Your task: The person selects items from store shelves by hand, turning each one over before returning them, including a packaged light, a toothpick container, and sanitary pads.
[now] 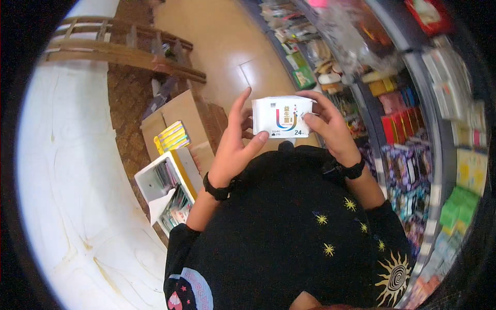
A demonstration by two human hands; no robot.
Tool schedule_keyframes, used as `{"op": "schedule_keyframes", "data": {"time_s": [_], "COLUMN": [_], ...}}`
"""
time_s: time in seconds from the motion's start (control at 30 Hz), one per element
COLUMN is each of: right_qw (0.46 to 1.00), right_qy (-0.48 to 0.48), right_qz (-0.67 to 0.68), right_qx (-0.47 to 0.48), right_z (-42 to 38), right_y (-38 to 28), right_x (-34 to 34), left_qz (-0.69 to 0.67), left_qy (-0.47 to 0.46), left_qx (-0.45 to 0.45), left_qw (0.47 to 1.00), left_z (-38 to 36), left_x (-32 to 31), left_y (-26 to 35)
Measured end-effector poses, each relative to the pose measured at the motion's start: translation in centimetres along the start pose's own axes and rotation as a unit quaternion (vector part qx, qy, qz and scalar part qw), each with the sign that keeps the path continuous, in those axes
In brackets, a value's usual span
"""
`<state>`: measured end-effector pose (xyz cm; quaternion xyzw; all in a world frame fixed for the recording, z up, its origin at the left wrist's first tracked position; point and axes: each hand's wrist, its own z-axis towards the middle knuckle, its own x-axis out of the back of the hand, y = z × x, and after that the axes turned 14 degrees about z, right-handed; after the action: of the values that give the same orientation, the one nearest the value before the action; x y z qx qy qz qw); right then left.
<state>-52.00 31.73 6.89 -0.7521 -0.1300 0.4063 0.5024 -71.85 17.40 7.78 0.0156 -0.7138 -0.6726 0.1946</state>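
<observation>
White packet (283, 118) marked 24, held up between both hands. Left hand (238, 139) grips its left end, right hand (330, 126) its right end, thumbs on the front. Left of packet: cardboard box (173, 116), open white box (164, 178). Right of packet: stocked shelves (395, 124). Beyond packet: shiny floor (219, 33).

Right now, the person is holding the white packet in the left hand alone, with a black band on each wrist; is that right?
Not quite: the head view shows the left hand and the right hand both holding the white packet.
</observation>
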Motion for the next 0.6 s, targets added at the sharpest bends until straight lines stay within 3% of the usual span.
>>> {"op": "schedule_keyframes", "data": {"time_s": [0.07,0.13,0.33,0.4,0.6], "right_qw": [0.999,0.998,0.990,0.983,0.979], "right_qy": [-0.036,-0.056,-0.114,-0.174,-0.196], "right_qz": [-0.002,-0.002,0.001,0.010,-0.003], "right_qx": [0.027,-0.018,-0.083,-0.054,-0.059], "right_z": [2.6,5.6,13.9,17.2,26.2], "right_y": [-0.3,-1.4,-1.7,-1.6,-3.1], "right_x": [0.2,0.1,-2.0,-3.1,-5.5], "left_qz": [0.004,0.082,0.048,0.064,0.084], "left_qy": [0.035,0.023,0.088,0.085,0.128], "left_qx": [0.024,-0.017,0.050,0.086,-0.009], "left_qw": [0.999,0.996,0.994,0.991,0.988], "left_z": [1.0,2.5,5.0,6.5,14.3], "left_x": [0.5,2.2,6.9,9.3,16.1], "left_y": [-0.1,-1.0,-1.7,-2.6,-5.5]}}
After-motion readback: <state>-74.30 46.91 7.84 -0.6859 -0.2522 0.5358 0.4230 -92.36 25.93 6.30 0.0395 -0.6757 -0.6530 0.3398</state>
